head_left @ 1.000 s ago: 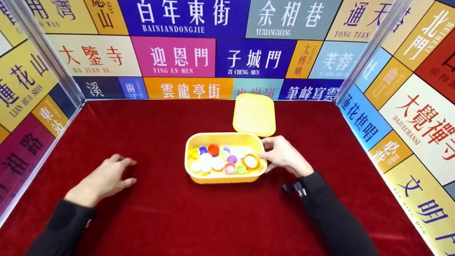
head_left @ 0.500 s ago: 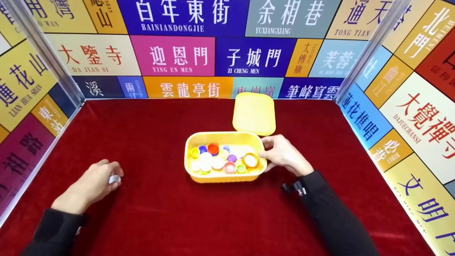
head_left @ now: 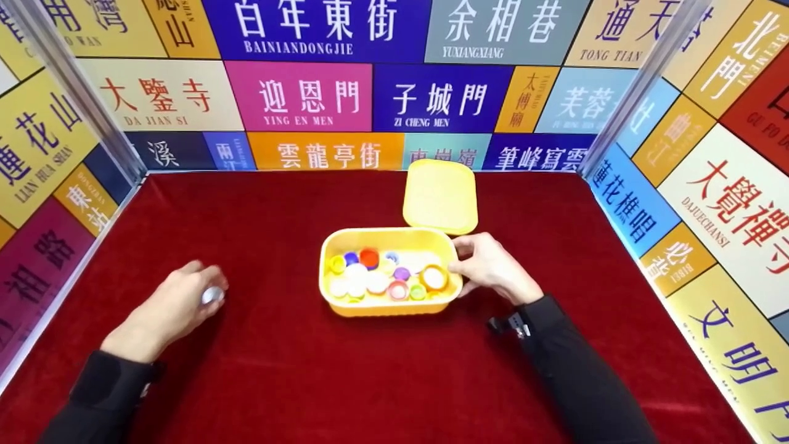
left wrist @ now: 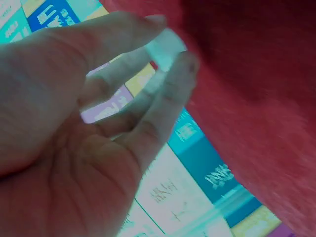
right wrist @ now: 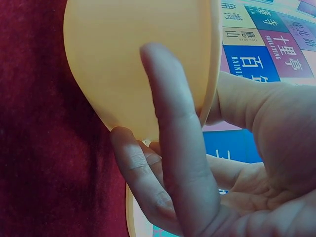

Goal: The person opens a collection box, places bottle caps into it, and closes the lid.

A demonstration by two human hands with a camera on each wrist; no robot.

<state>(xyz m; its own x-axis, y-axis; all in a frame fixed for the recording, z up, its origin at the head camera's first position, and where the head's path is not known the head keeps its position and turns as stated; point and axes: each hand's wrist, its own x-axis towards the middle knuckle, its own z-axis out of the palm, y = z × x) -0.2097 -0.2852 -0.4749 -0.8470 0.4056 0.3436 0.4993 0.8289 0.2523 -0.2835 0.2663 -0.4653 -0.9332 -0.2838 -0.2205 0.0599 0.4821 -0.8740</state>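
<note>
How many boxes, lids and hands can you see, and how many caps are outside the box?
Yellow box: 1
Yellow lid: 1
Hands, left hand and right hand: 2
Caps outside the box, the white cap the left hand pinches: 1
Total: 5

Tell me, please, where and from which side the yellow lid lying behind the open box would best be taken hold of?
Probably by its near short edge. The yellow lid lies flat on the red cloth, its near edge overlapping the box's rim, so that raised edge offers fingers a gap. Coming from the right looks easiest, since the right hand already grips the box's right end beside it.
</note>
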